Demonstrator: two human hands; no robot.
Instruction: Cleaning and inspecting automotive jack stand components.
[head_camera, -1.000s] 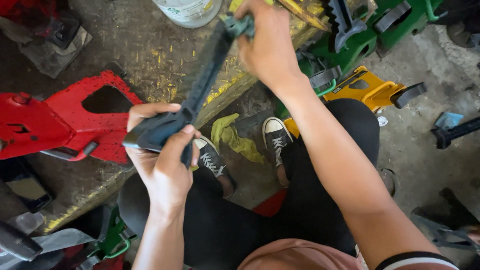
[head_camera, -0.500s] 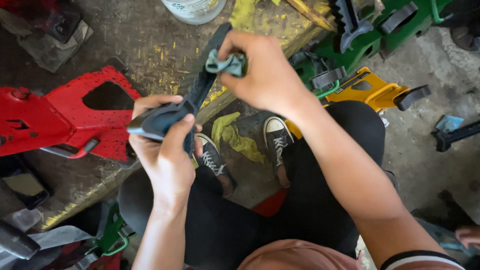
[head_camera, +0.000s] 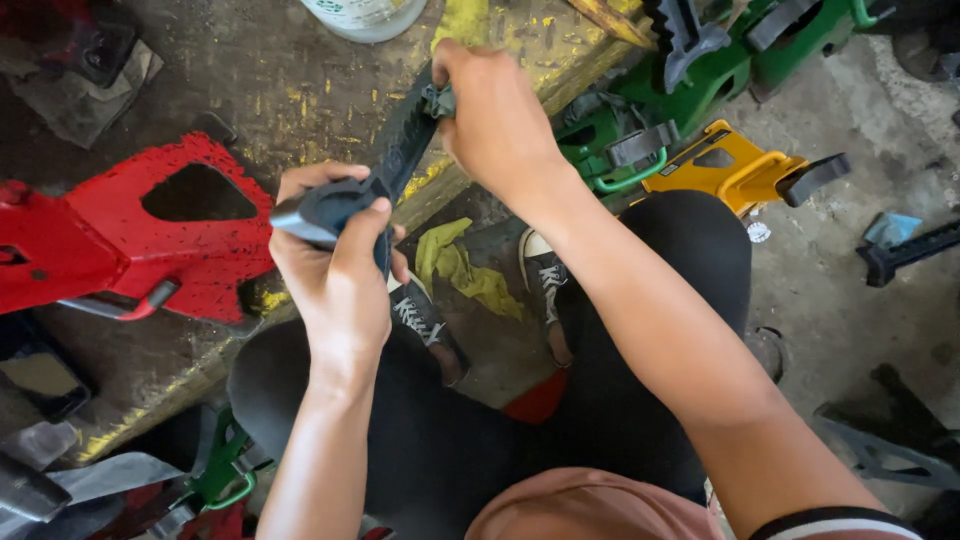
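Note:
My left hand (head_camera: 335, 265) grips the thick grey end of a long dark ratchet-type handle (head_camera: 400, 150) that slants up to the right. My right hand (head_camera: 495, 115) is closed around a small grey metal piece (head_camera: 438, 100) at the handle's upper part, over the edge of the worn workbench (head_camera: 300, 90). A red painted metal bracket (head_camera: 130, 235) lies on the bench just left of my left hand. I sit with black-clad knees below, sneakers on the floor.
A white bucket (head_camera: 365, 15) stands at the bench's far edge. Green (head_camera: 740, 55) and yellow (head_camera: 725, 165) metal assemblies lie to the right, a yellow rag (head_camera: 455, 265) by my feet, dark metal parts (head_camera: 905, 250) on the concrete floor, and more green and grey parts (head_camera: 215, 480) at lower left.
My right hand has slid down the dark handle toward me, from the top edge of the view to mid-bench. The left hand keeps its grip, shifted slightly.

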